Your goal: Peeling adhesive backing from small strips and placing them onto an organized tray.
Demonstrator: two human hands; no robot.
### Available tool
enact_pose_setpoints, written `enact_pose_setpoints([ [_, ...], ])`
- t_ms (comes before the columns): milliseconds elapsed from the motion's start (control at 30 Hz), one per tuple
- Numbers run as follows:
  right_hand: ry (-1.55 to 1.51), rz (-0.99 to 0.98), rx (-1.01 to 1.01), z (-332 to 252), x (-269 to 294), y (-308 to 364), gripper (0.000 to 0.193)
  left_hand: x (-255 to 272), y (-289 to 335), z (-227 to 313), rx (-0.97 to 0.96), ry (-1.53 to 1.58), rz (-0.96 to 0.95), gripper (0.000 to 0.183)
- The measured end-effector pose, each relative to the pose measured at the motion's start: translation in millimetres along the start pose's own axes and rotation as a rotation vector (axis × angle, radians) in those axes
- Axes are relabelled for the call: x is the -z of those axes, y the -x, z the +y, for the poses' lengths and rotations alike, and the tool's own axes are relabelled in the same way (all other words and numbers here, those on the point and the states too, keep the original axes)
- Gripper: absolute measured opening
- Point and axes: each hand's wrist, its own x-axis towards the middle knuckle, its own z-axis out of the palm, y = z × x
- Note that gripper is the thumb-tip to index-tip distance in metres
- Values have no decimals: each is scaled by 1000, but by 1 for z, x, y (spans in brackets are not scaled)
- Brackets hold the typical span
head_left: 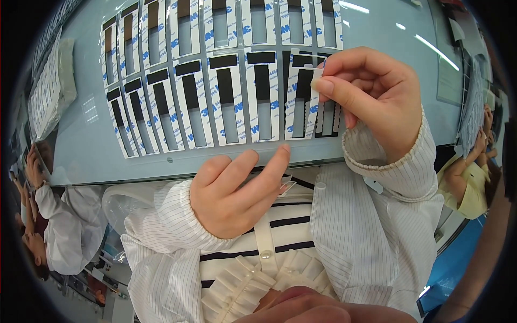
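My right hand (374, 99) pinches the upper right corner of a white rectangular adhesive frame (295, 126) with blue print between thumb and index finger. The frame lies over a black frame-shaped piece, its right side lifted slightly askew. Just right of it, partly under my hand, is a black frame piece (327, 128) with scalloped inner edges. My left hand (239, 191) is at the table's front edge, index finger stretched toward the frames. Thin clear strips (289, 186) stick out from under its curled fingers; the thumb is hidden.
Two rows of similar white frames, such as one (229, 124) with a black upper part, cover the glass-topped table (81, 137). A plastic-wrapped stack (51, 91) sits at the left. Other people work on both sides, one in a white coat (72, 226) and one in yellow (468, 185).
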Motion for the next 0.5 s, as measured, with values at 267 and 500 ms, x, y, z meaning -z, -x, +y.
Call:
enact_pose_setpoints([
  [267, -10, -22, 21, 4, 1, 0, 16, -1, 3, 1, 10, 7, 4, 17],
  [500, 14, 4, 42, 1, 1, 3, 15, 1, 1, 2, -2, 2, 19, 16],
])
